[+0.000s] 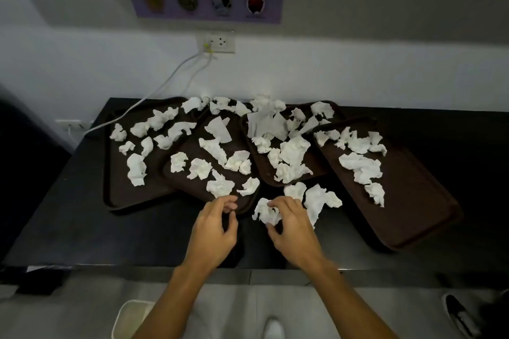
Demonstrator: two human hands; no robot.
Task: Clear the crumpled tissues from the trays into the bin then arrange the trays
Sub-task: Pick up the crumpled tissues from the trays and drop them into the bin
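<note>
Several dark brown trays lie fanned out and overlapping on a black table: a left tray (115, 195), a middle-left tray (176, 173), a middle-right tray (264, 173) and a right tray (413, 215). Many crumpled white tissues cover them. More tissues lie on the table between the trays, one of them a larger piece (319, 201). My right hand (292, 228) has its fingers curled over a crumpled tissue (265, 212) on the table. My left hand (214, 228) hovers with fingers apart at the near edge of the middle-left tray, holding nothing. A white bin (129, 316) stands on the floor at the lower left.
The black table (82, 228) stands against a white wall. A white cable (154, 93) runs from a wall socket (217, 42) down across the left tray's far corner. A dark shoe (457, 314) is on the floor at the lower right.
</note>
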